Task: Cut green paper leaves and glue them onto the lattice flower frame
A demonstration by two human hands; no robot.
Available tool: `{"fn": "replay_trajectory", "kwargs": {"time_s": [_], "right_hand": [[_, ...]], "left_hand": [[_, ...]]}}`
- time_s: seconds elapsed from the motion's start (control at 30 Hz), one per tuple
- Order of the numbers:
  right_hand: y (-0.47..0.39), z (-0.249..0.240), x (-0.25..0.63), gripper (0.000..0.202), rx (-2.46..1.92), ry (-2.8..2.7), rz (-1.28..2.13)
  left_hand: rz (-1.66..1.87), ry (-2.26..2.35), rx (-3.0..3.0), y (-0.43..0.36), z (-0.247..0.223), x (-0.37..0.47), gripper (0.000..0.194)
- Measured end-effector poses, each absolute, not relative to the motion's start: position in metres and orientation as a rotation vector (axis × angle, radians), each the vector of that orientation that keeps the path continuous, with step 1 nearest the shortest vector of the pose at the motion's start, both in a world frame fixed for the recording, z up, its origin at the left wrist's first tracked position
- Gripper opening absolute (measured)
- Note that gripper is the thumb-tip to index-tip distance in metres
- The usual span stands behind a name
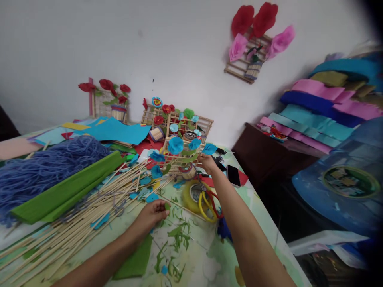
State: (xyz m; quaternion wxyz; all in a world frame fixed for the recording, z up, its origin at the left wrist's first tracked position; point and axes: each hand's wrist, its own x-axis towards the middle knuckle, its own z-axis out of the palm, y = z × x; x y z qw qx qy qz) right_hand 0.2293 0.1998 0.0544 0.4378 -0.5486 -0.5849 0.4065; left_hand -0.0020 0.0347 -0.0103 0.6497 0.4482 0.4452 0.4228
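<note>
Left hand [156,212], lower centre of frame: pinching a small green leaf [167,206] over the surface [211,255]; right hand [207,162], centre: at blue-flowered stick frame [175,160], exact grip cannot be told

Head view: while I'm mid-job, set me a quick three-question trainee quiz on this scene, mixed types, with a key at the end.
1. What does the left hand hold?
A) a pair of scissors
B) a small green paper piece
C) a blue paper flower

2. True or false: the black rectangular phone lies to the right of the yellow roll of tape.

3. Fill in: the brown stick frame up on the wall carries big paper flowers in red and ____.

Key: 1 B; 2 true; 3 pink
</note>
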Motion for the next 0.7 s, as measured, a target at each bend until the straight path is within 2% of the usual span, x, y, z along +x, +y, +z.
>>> {"fn": "replay_trajectory", "kwargs": {"time_s": [0.37,0.7], "right_hand": [[0.218,0.042,0.239,0.026,-1.402,-1.176,1.251],[0.223,0.033,0.222,0.027,-1.316,-1.049,1.373]], "left_hand": [[0.919,1.055,1.067,0.035,-0.012,-0.001,0.03],[0.912,1.052,1.096,0.036,-0.015,-0.002,0.03]]}}
